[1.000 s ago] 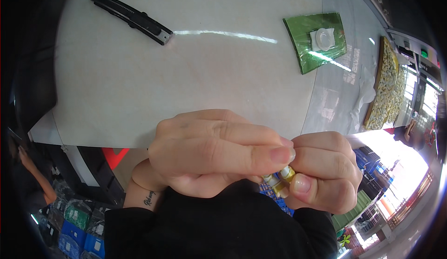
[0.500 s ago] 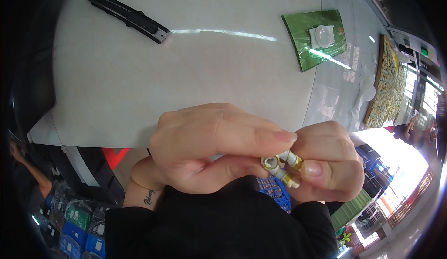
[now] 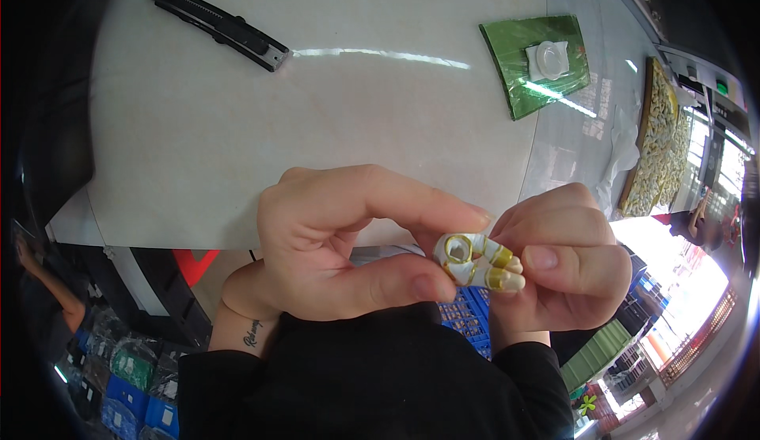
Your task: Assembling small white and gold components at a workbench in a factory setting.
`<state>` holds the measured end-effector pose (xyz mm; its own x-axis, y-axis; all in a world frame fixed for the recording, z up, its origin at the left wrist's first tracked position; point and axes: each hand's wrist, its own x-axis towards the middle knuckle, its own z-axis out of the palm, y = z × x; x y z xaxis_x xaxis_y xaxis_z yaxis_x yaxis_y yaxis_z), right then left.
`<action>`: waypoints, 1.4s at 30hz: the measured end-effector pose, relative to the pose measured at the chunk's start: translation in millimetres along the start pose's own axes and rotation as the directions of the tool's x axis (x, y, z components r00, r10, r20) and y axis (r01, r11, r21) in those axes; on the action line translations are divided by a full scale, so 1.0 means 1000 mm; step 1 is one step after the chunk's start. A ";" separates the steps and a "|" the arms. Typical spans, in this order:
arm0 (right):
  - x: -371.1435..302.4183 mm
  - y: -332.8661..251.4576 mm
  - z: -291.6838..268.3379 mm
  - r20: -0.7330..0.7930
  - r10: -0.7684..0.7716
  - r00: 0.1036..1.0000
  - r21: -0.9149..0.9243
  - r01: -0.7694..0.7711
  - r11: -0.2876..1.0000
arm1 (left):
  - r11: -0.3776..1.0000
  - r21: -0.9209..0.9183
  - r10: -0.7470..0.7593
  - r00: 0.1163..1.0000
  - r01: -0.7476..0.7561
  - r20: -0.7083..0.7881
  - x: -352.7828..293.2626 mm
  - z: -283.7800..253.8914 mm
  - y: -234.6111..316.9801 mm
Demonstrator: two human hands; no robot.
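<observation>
In front of my chest, a small white part with gold bands (image 3: 459,267) sits between my two hands. It has a round hole at one end and two prongs with cream tips pointing right. My left hand (image 3: 340,242) is arched, its thumb and forefinger closed around the part's left end. My right hand (image 3: 566,270) is closed just beside the prongs, thumb pressed against bent fingers. Whatever its fingertips may pinch is hidden. The part looks like a piece of a little figure, but its exact kind does not show.
A black utility knife (image 3: 222,28) lies at the far left of the pale table (image 3: 356,115). A green packet (image 3: 514,44) bears a small clear round piece (image 3: 552,60). Beyond is a tray of many small pale pieces (image 3: 657,143). A blue crate (image 3: 467,321) stands below my hands.
The white-and-gold part has turned, so its hole faces up more and its prongs point right. My left fingers have arched wider, and my right thumb has moved right, off the prongs.
</observation>
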<state>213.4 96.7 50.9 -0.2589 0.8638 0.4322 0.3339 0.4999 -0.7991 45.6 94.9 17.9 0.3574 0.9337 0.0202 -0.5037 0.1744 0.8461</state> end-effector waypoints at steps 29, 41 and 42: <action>0.007 0.013 0.007 0.038 -0.098 0.994 -0.176 0.103 0.979 | 0.932 -0.340 -0.082 0.986 0.128 0.147 0.002 -0.003 -0.001; 0.006 0.016 0.011 -0.023 -0.150 0.988 0.020 0.150 0.988 | 0.931 -0.353 -0.031 0.982 0.097 0.186 0.003 -0.004 -0.007; 0.006 0.015 0.010 -0.007 -0.146 0.989 0.011 0.146 0.989 | 0.937 -0.339 -0.018 0.982 0.083 0.190 0.004 -0.004 -0.007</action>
<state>207.4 108.4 37.2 -0.2982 0.7820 0.5474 0.2826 0.6201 -0.7319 47.2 98.4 9.8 0.5098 0.8538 0.1056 -0.7089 0.3473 0.6138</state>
